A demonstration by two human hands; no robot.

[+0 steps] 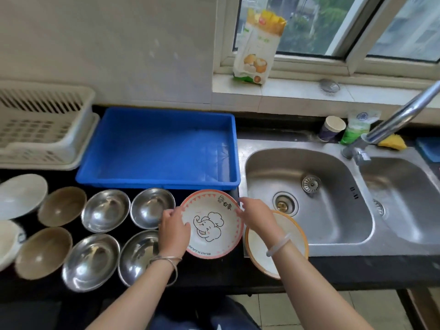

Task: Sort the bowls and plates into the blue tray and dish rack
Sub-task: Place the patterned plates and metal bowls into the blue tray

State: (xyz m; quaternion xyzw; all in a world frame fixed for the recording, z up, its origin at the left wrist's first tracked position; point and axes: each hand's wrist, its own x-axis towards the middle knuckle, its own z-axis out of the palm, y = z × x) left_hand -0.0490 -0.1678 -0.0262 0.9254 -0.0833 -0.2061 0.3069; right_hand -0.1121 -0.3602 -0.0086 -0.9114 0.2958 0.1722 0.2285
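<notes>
Curled over opposite rims, left hand (175,234) and right hand (256,217) hold the elephant plate (212,225) between them, just in front of the blue tray (162,144). Steel bowls (104,210) lie to its left; the rack (42,129) stands far left.

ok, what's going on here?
A person grips the elephant plate by its rim, left hand on the left side and right hand on the right, just in front of the blue tray. No dish shows in the tray or the dish rack yet. Steel bowls, brown bowls and an orange-rimmed plate sit nearby.
</notes>
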